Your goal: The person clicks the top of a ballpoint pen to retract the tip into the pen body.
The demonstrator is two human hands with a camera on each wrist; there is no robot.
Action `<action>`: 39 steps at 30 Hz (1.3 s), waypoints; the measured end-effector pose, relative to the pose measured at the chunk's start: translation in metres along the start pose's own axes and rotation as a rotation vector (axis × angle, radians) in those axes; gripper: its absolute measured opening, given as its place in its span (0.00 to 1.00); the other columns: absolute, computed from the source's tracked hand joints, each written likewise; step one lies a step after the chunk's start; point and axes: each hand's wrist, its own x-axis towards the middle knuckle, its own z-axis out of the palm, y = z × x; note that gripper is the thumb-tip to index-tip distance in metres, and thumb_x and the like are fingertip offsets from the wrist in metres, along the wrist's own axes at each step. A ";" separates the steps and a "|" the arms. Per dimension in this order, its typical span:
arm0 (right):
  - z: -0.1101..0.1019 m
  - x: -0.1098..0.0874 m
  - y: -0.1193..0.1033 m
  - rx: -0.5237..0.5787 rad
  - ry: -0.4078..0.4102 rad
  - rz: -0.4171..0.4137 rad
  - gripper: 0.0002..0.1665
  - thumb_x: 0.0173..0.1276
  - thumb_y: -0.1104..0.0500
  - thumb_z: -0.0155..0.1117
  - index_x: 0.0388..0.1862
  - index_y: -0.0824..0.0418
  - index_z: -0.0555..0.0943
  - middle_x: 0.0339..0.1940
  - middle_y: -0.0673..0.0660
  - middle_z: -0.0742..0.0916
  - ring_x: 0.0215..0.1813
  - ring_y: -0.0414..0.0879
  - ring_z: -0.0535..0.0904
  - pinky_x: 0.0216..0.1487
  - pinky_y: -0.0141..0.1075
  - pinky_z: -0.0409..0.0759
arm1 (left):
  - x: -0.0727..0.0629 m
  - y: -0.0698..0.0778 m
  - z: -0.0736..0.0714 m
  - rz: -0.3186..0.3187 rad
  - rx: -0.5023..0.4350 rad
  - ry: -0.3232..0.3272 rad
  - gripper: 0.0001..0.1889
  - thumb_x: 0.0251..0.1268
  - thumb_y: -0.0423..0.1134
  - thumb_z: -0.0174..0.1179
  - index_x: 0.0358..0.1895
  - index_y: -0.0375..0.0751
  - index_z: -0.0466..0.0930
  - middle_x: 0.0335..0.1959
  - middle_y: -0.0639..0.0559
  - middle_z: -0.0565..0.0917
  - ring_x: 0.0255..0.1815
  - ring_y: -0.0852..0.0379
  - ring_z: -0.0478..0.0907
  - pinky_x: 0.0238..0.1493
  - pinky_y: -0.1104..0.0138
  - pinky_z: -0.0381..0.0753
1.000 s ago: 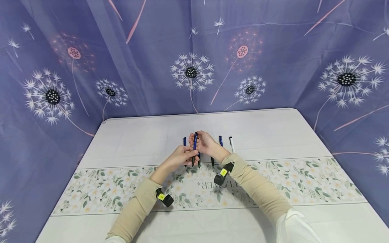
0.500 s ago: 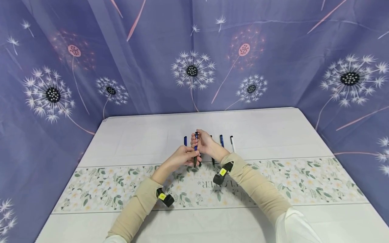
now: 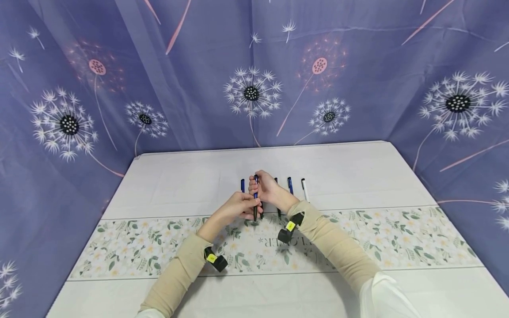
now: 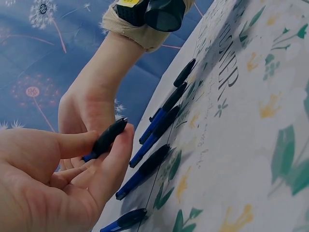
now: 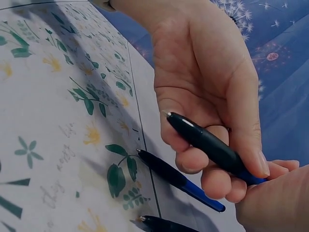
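Over the row of pens, both hands hold one blue ballpoint pen [image 3: 256, 191], tilted with its black tip end toward the person. My left hand [image 3: 237, 205] pinches its dark grip section [image 4: 110, 137] between thumb and fingers. Curled around the blue upper end is my right hand [image 3: 268, 187], its fingers partly hiding the barrel. A small point shows at the front of the held pen [image 5: 205, 144] in the right wrist view. Beneath the hands lies another blue-and-black pen [image 5: 186, 181].
Several more pens lie side by side on the table: a blue pen [image 3: 242, 185] left of the hands, another blue pen [image 3: 290, 184] and a white pen [image 3: 304, 190] to the right. A floral strip [image 3: 159, 247] crosses the white table. A purple curtain [image 3: 191, 88] hangs behind.
The right fingers, looser behind the pen's upper end a second ago, have closed around it. The left hand keeps its pinch, and the head view has shifted slightly.
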 end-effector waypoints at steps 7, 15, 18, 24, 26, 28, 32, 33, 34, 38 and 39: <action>0.003 0.001 0.001 -0.016 -0.005 0.004 0.22 0.79 0.52 0.29 0.25 0.56 0.63 0.16 0.46 0.67 0.18 0.35 0.59 0.20 0.22 0.58 | -0.001 0.003 0.000 -0.017 -0.017 0.008 0.16 0.74 0.36 0.51 0.49 0.21 0.76 0.27 0.53 0.86 0.27 0.61 0.85 0.31 0.71 0.86; 0.004 0.003 0.003 -0.039 -0.016 0.002 0.21 0.80 0.52 0.28 0.27 0.56 0.62 0.17 0.45 0.67 0.18 0.35 0.57 0.20 0.22 0.56 | 0.000 0.001 -0.001 -0.016 -0.031 0.022 0.18 0.74 0.35 0.51 0.49 0.17 0.76 0.29 0.49 0.87 0.27 0.60 0.85 0.32 0.70 0.87; 0.005 0.004 0.004 -0.019 -0.027 -0.001 0.22 0.80 0.51 0.28 0.25 0.55 0.61 0.16 0.45 0.65 0.17 0.35 0.54 0.19 0.23 0.53 | 0.001 0.000 -0.001 -0.012 -0.043 0.031 0.18 0.73 0.35 0.51 0.49 0.16 0.76 0.27 0.50 0.86 0.27 0.60 0.85 0.30 0.70 0.86; 0.009 0.005 0.005 0.010 0.001 -0.008 0.21 0.80 0.52 0.30 0.24 0.55 0.60 0.14 0.44 0.61 0.14 0.35 0.52 0.17 0.23 0.50 | 0.001 0.000 -0.002 -0.006 -0.055 0.044 0.17 0.73 0.34 0.51 0.50 0.16 0.75 0.26 0.51 0.86 0.28 0.58 0.86 0.29 0.71 0.85; 0.010 0.005 0.005 0.022 0.011 -0.007 0.21 0.80 0.52 0.30 0.24 0.55 0.60 0.13 0.44 0.61 0.14 0.35 0.51 0.16 0.23 0.50 | 0.001 0.000 -0.002 -0.007 -0.058 0.046 0.17 0.73 0.33 0.51 0.50 0.15 0.74 0.27 0.50 0.86 0.28 0.58 0.86 0.28 0.72 0.85; 0.011 0.005 0.005 0.037 0.012 -0.006 0.22 0.80 0.53 0.29 0.24 0.55 0.60 0.13 0.44 0.61 0.14 0.34 0.51 0.16 0.23 0.49 | 0.000 0.001 -0.001 -0.008 -0.061 0.049 0.17 0.73 0.33 0.51 0.50 0.15 0.74 0.27 0.49 0.87 0.28 0.58 0.86 0.28 0.72 0.84; 0.012 0.005 0.006 0.054 0.007 -0.009 0.22 0.79 0.54 0.28 0.23 0.54 0.60 0.13 0.43 0.60 0.13 0.34 0.50 0.14 0.22 0.49 | -0.001 0.002 -0.001 -0.010 -0.063 0.058 0.17 0.73 0.32 0.50 0.50 0.15 0.73 0.27 0.48 0.87 0.26 0.60 0.85 0.26 0.73 0.84; 0.013 0.005 0.006 0.057 0.008 -0.012 0.22 0.79 0.54 0.28 0.23 0.54 0.60 0.12 0.43 0.60 0.13 0.33 0.50 0.14 0.22 0.49 | -0.001 0.003 -0.001 -0.011 -0.061 0.059 0.16 0.73 0.32 0.50 0.50 0.15 0.73 0.27 0.48 0.87 0.26 0.60 0.85 0.26 0.73 0.84; 0.012 0.005 0.006 0.058 0.010 -0.013 0.22 0.79 0.55 0.28 0.22 0.54 0.60 0.12 0.43 0.60 0.13 0.33 0.51 0.13 0.22 0.49 | -0.002 0.003 0.000 -0.011 -0.058 0.059 0.16 0.73 0.32 0.50 0.50 0.16 0.74 0.27 0.48 0.87 0.26 0.60 0.85 0.26 0.73 0.84; 0.012 0.006 0.007 0.055 0.024 -0.026 0.20 0.77 0.57 0.29 0.22 0.54 0.60 0.12 0.43 0.60 0.12 0.33 0.51 0.13 0.22 0.49 | -0.003 0.004 0.000 -0.015 -0.043 0.062 0.16 0.73 0.32 0.50 0.49 0.17 0.74 0.28 0.45 0.87 0.26 0.59 0.85 0.26 0.73 0.84; 0.011 0.006 0.008 0.055 0.026 -0.028 0.20 0.77 0.57 0.29 0.22 0.54 0.60 0.12 0.43 0.60 0.12 0.33 0.51 0.12 0.22 0.48 | -0.003 0.004 0.000 -0.016 -0.039 0.062 0.15 0.73 0.32 0.50 0.49 0.17 0.75 0.29 0.44 0.87 0.27 0.59 0.85 0.27 0.73 0.84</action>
